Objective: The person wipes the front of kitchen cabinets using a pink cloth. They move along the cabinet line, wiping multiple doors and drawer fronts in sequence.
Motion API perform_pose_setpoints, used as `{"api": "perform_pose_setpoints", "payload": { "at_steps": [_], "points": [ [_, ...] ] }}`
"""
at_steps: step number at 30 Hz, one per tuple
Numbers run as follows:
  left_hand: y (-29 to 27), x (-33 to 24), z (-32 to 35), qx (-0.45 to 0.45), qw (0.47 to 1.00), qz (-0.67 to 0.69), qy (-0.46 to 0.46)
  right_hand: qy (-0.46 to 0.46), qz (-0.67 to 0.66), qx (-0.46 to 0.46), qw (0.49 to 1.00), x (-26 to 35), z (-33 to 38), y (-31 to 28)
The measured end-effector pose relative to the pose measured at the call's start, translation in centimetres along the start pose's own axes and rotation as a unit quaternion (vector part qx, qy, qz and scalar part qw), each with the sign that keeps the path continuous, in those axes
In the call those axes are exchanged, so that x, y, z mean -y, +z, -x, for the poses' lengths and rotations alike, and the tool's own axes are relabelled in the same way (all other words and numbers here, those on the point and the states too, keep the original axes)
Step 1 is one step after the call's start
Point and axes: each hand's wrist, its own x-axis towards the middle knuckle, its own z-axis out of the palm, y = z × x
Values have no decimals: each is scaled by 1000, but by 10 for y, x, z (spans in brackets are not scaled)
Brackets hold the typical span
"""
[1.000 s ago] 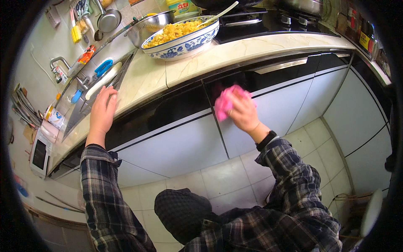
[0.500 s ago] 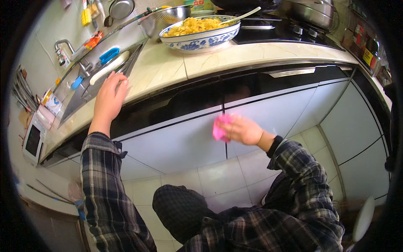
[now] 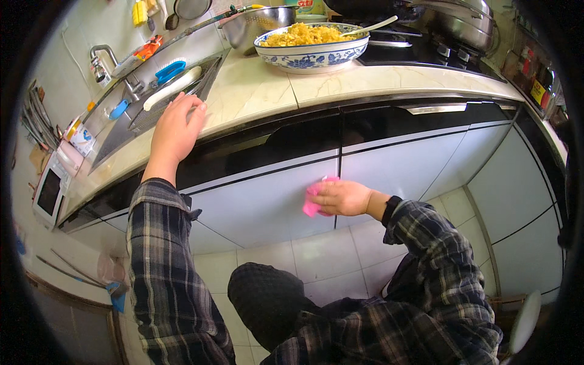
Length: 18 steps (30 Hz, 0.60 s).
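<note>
The marble counter (image 3: 255,97) runs across the far side, its rounded front edge overhanging 2 white cabinet doors (image 3: 267,201) split by a dark vertical seam. Below them pale floor tiles (image 3: 328,255) lie open between the cabinets and the person's bent knee (image 3: 267,292). To the right the cabinet fronts turn a corner and close that side in.

The right hand (image 3: 344,198) lies flat against the cabinet face, just right of the seam, fingers pointing left and pressed over a pink cloth (image 3: 313,204). The cloth is pinned between palm and door, showing past the fingertips on the left.

The left hand (image 3: 176,125) rests open on the counter's front edge, fingers spread narrow, holding nothing, just near the sink rack (image 3: 173,100). Further right on the counter stands 1 blue-and-white bowl (image 3: 313,52) of yellow food with a spoon, well apart from both hands.
</note>
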Motion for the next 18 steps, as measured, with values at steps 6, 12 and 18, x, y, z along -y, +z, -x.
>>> {"api": "perform_pose_setpoints", "payload": {
  "at_steps": [6,12,18],
  "points": [
    [3,3,1,-23,999,29,8,127,139,-251,949,-37,-50,-58],
    [3,4,0,-14,999,29,4,186,-100,-115,971,1,-24,35],
    [5,5,-1,-7,999,43,-3,214,-53,-48,974,31,75,78]
  ]
}}
